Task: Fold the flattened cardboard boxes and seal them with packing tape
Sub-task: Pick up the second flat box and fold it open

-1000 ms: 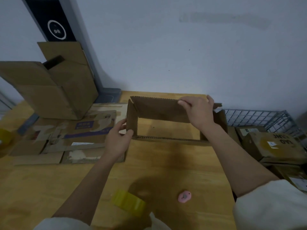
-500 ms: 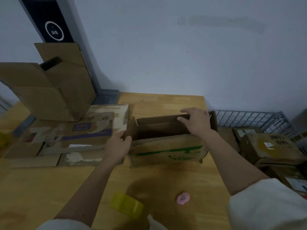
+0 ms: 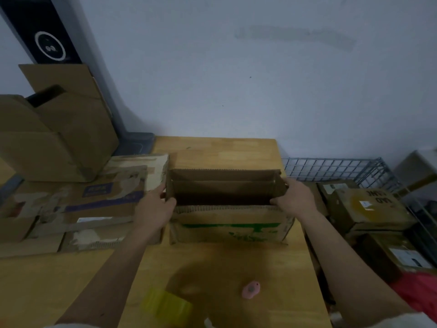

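Observation:
A brown cardboard box (image 3: pixel 227 229) with green print on its near side stands opened up on the wooden table (image 3: pixel 212 150), its top open toward me. My left hand (image 3: pixel 155 207) grips the box's left end flap, thumb inside the rim. My right hand (image 3: pixel 296 201) grips the right end flap the same way. A roll of yellowish packing tape (image 3: pixel 166 304) lies on the table near me, between my forearms.
Flattened boxes (image 3: pixel 78 204) are stacked on the table's left, with a large erected box (image 3: pixel 54 138) behind them. A small pink object (image 3: pixel 251 289) lies near the tape. Right of the table, a wire basket (image 3: pixel 335 169) holds several cartons (image 3: pixel 371 207).
The box went from a raised open frame to standing on the table with its green side facing me. My right hand slid from the far wall to the right end flap.

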